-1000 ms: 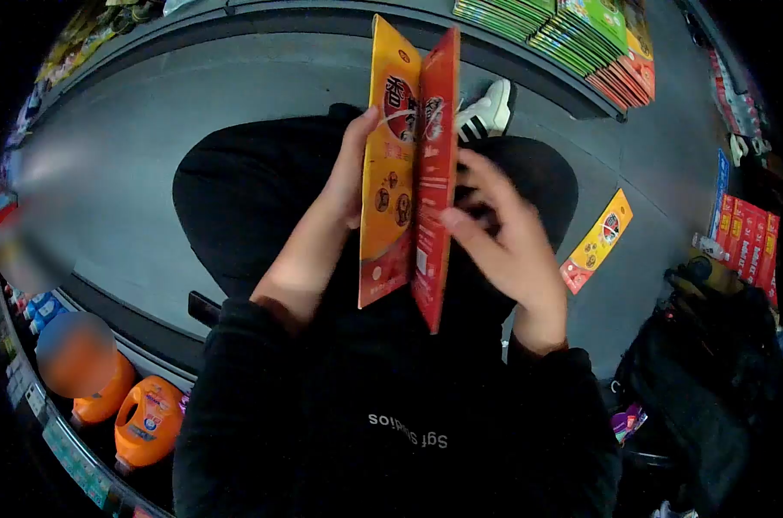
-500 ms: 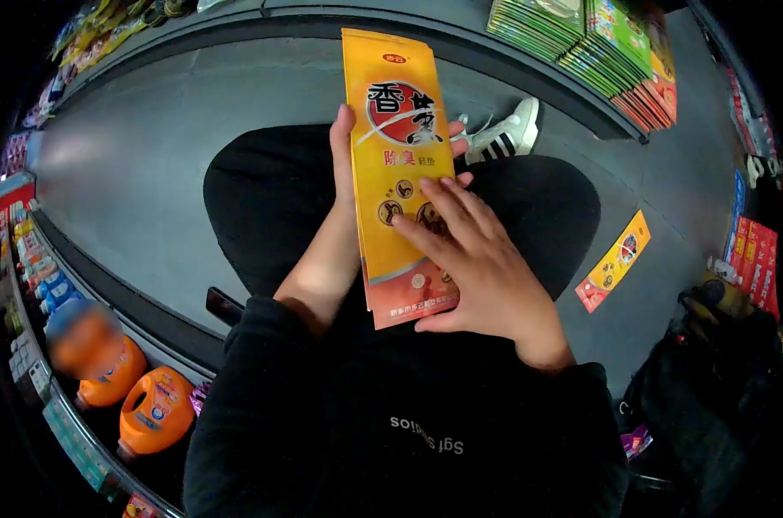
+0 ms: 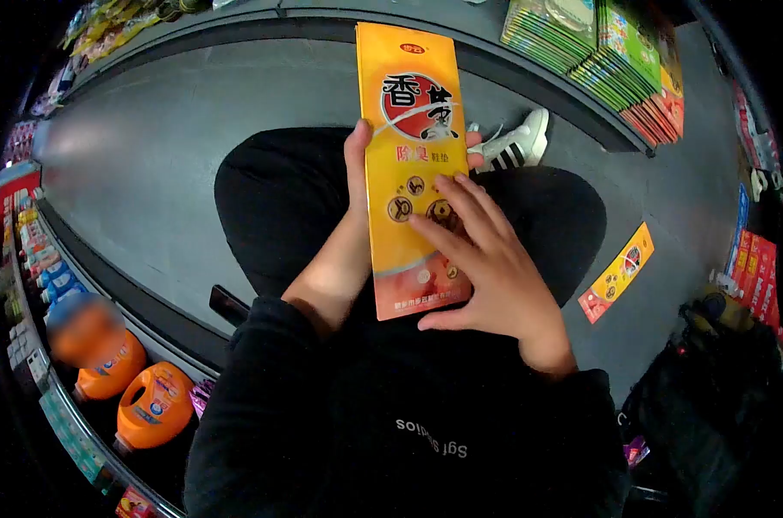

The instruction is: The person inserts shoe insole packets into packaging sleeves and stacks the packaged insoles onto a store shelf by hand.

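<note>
A stack of yellow and orange insole packets (image 3: 413, 237) stands tall in front of my lap. My left hand (image 3: 358, 177) is closed around it, with the thumb along the left edge and the fingers behind, their tips showing at the right edge. My right hand (image 3: 503, 268) lies across the lower right of the front packet, fingers stretched out on its face and thumb near the bottom corner. One more insole packet (image 3: 616, 274) of the same print lies flat on the floor to my right. How many packets are in the stack is hidden.
Green packets (image 3: 581, 65) stand in rows on the low shelf (image 3: 322, 28) ahead. Orange detergent bottles (image 3: 156, 406) line the shelf at left. A dark phone-like object (image 3: 228, 304) lies by my left leg. Red packages (image 3: 754, 272) and a black bundle (image 3: 702, 397) are at right.
The packets in the stack now sit more evenly, with the edge at lower left no longer sticking out. The view has shifted slightly; both hands keep nearly the same places on the stack.
</note>
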Tool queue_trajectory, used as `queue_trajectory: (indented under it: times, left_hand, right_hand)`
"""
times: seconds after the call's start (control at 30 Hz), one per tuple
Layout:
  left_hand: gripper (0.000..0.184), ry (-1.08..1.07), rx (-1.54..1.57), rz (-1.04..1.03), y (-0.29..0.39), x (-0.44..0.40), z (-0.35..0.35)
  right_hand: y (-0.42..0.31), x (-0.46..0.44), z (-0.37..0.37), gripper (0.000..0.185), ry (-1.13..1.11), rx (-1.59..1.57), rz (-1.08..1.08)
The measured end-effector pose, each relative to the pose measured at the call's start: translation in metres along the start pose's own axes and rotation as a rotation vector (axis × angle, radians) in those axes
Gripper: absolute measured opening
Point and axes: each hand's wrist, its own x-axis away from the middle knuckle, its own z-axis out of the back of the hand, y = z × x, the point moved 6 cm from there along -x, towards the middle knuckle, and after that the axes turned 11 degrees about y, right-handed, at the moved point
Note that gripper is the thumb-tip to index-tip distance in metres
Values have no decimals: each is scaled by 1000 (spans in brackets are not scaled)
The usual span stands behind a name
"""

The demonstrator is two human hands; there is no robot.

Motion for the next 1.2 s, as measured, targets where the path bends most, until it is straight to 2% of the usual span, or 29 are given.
queue_trajectory:
  times: [0.03, 0.13, 0.17, 0.23, 0.27, 0.3, 0.37, 0.43, 0.5, 0.57, 0.63, 0.67, 0.77, 0.8, 0.87, 0.9, 0.97, 1.07, 1.17, 1.2]
  left_hand:
    - [94, -4, -9, -5, 0, 1, -2]
    - [97, 52, -118, -69, 3, 1, -8]
    - [97, 42, -132, -76, 4, 1, -10]
    - [98, 26, -119, -96, 4, 0, -14]
    - [98, 37, -123, -113, 5, 1, -15]
    - [98, 32, -138, -123, 6, 4, -20]
    - [96, 36, 19, -92, 3, 4, -28]
    - [96, 5, -13, -91, 1, -2, -29]
    - [94, -17, 4, -128, 3, -5, -34]
    - [92, 5, 12, -125, 2, -9, -40]
    - [95, 36, 4, -126, -4, -15, -49]
    - [96, -65, -35, -163, -9, 2, -58]
    - [96, -100, -154, -178, -26, 7, -83]
    - [95, -198, -129, -131, -36, 11, -93]
    - [95, -163, -167, -139, -59, 20, -113]
    - [95, -200, -40, -75, -10, 3, -70]
    - [96, -356, 288, 69, -11, 4, -85]
    - [102, -443, 475, 300, -12, 9, -96]
    - [104, -427, 377, 375, -10, 14, -102]
    - [96, -201, -118, 207, -13, 7, -88]
  right_hand:
    - [0, 2, 1, 87, 6, -1, 9]
    - [12, 10, 16, 85, 268, -37, -80]
    - [16, 13, 13, 85, 278, -37, -65]
    - [47, 28, 9, 80, 468, -405, -378]
    - [50, 33, 6, 64, 476, -499, -442]
    - [53, 36, 3, 64, 479, -508, -424]
    - [75, 53, -27, 48, 227, -830, -762]
    - [74, 57, -36, 37, 279, -1011, -675]
    - [49, 47, -39, 40, 189, -1516, -710]
    - [45, 49, -39, 45, 270, -1450, -773]
    - [38, 47, -28, 46, 252, -1500, -690]
    - [25, 57, -29, 48, 229, -1473, -620]
    - [12, 75, -11, 50, 272, -1476, -485]
    - [6, 86, -4, 52, 260, -1484, -482]
    - [-5, 108, 14, 52, 285, -1531, -464]
    - [5, 64, -27, 52, 363, -1456, -583]
    - [6, 58, -35, 52, 469, -1385, -574]
    - [1, 58, -35, 52, 631, -1312, -515]
    - [-5, 59, -30, 54, 758, -1315, -494]
    - [0, 62, -23, 53, 838, -1244, -498]
